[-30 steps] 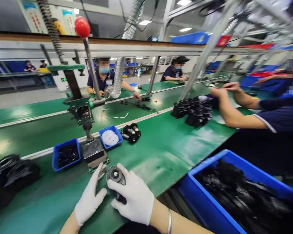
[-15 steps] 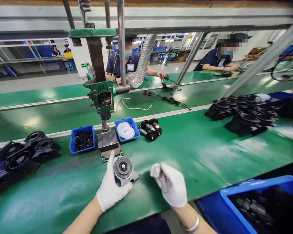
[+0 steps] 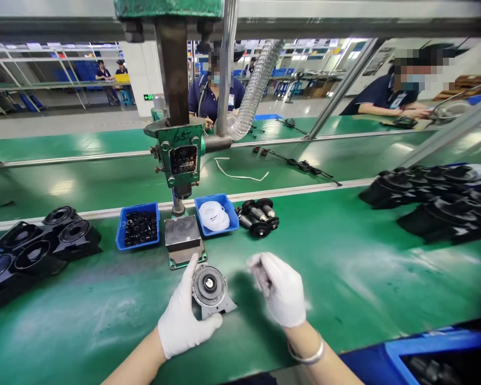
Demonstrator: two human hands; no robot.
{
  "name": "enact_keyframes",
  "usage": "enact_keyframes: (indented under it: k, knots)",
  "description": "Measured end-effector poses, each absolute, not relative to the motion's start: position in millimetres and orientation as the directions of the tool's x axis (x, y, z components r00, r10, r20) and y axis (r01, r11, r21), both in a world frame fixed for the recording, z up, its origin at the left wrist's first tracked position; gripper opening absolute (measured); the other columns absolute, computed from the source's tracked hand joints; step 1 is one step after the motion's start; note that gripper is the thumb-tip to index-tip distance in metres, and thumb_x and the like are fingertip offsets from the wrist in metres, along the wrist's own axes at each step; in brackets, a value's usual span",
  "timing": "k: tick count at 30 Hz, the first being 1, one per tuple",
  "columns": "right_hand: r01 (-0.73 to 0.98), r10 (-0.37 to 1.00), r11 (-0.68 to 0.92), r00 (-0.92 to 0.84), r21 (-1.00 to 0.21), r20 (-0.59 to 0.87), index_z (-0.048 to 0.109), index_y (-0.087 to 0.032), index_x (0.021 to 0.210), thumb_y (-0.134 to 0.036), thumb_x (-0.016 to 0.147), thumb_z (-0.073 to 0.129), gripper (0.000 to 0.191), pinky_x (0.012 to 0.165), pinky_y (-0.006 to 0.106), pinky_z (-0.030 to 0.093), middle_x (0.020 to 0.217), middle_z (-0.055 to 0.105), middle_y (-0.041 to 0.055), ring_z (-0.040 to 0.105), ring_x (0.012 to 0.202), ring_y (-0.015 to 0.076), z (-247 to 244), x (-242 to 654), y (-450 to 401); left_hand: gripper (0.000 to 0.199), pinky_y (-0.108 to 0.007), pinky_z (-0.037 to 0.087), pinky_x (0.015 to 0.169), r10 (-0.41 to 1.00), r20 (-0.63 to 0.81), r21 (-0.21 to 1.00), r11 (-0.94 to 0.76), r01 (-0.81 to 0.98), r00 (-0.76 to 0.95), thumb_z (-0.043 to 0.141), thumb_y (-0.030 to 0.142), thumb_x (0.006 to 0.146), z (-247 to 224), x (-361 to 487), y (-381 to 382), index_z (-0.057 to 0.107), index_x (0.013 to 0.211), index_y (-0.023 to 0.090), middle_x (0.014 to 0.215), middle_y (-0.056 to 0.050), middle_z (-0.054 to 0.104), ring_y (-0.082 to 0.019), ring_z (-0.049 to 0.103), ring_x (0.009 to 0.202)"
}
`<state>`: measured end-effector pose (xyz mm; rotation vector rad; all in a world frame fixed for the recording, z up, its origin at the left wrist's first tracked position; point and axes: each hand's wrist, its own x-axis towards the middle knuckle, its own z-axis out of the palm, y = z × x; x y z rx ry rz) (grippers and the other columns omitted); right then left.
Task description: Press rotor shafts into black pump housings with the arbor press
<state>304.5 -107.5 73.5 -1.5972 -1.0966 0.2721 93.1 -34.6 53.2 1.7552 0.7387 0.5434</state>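
Note:
My left hand [image 3: 184,315], in a white glove, grips a round grey motor-like part [image 3: 209,286] by its edge, thumb below and fingers on the left. This part has a black ring round a bright centre and a flat bracket at its lower right. To its right, above the table, is my gloved right hand [image 3: 280,289], slightly blurred. Its fingers are curled together; whatever they may hold is hidden. Just behind the part stands the metal block [image 3: 182,232] of a green press [image 3: 182,155].
Blue bins of small black pieces [image 3: 140,227] and white rings [image 3: 214,215] flank the press. Black-ended cylinders [image 3: 260,216] lie beside them. Black housings [image 3: 36,243] sit left, more housings [image 3: 428,198] right. A blue crate [image 3: 401,347] stands low right. Co-workers [image 3: 396,96] sit across the line.
The camera view has shifted, so the press looks closer. My left hand still holds the part, which is turned slightly. My right hand stays curled near it; a co-worker's arm across the line has drawn back.

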Motion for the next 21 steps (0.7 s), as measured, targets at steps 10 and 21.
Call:
enact_keyframes:
  k: [10,21]
  knots:
    - [0.962,0.915,-0.044,0.147,-0.269,0.376,0.07,-0.016,0.109,-0.025,0.087,0.06,0.025,0.099,0.05,0.041,0.13,0.062,0.0157,0.055,0.115,0.034,108,357,34,0.117,-0.055,0.02,0.12,0.627,-0.023,0.969,-0.177,0.171,0.778,0.063,0.006,0.059,45,83,-24,-0.001,0.154,0.027,0.154,-0.011,0.037,-0.034,0.032,0.144]
    - [0.795,0.925,-0.123,0.309,-0.594,0.222,0.066,-0.016,0.076,-0.031,0.085,0.06,0.019,0.07,0.03,0.053,0.077,0.071,0.0057,0.066,0.073,0.0186,127,382,53,0.12,-0.059,0.016,0.119,0.613,-0.021,0.972,-0.173,0.161,0.789,0.065,0.004,0.056,35,84,-22,0.001,0.154,0.025,0.157,-0.015,0.03,-0.036,0.028,0.145]
